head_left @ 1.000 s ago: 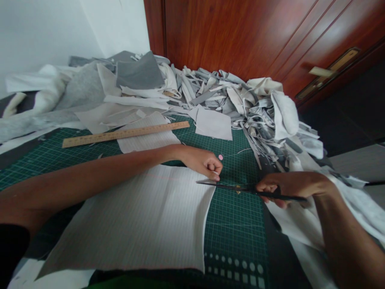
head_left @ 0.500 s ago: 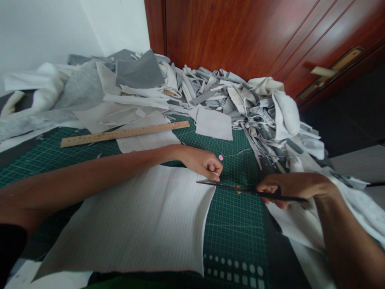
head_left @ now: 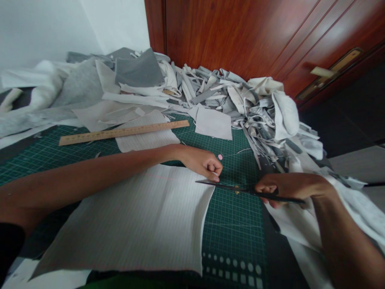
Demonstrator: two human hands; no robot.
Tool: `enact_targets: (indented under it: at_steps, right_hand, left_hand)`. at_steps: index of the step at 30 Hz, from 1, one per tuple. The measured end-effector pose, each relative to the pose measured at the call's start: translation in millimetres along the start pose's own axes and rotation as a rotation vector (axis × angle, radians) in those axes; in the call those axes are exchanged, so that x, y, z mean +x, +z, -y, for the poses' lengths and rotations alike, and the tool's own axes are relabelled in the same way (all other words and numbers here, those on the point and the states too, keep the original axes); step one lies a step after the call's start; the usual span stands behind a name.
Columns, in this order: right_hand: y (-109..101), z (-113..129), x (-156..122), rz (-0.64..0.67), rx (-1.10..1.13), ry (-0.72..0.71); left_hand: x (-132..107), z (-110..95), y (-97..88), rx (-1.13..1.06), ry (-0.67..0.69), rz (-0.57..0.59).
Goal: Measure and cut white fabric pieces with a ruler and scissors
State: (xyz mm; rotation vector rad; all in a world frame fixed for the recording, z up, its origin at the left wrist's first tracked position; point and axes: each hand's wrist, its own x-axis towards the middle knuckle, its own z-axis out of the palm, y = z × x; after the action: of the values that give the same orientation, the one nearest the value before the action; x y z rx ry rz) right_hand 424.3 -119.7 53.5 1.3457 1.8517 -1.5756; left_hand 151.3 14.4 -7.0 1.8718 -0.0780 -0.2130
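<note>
Head view: right hand grip shut on scissors, tips beside curled left hand at fabric edge; cutting mat open.

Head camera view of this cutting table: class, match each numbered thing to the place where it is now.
Things:
1. wooden ruler
2. black-handled scissors
3. left hand
4. pile of fabric scraps

Places:
A. heaped against the wooden door
B. lying across the far part of the green cutting mat
C. gripped in the right hand
D. at the edge of the striped white fabric

Pairs: 1-B, 2-C, 3-D, 4-A
</note>
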Motion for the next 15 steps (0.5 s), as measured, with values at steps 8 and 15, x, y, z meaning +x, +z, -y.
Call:
enact_targets:
  at_steps: [8, 15]
  right_hand:
    - [0, -9, 4, -0.015, -0.023, -0.096]
    - [3, -17, 6, -0.055, -0.015, -0.190]
  left_hand:
    - [0, 3, 0.4, 0.023, 0.010, -0.014]
    - [1, 2, 1.3, 0.009, 0.046, -0.065]
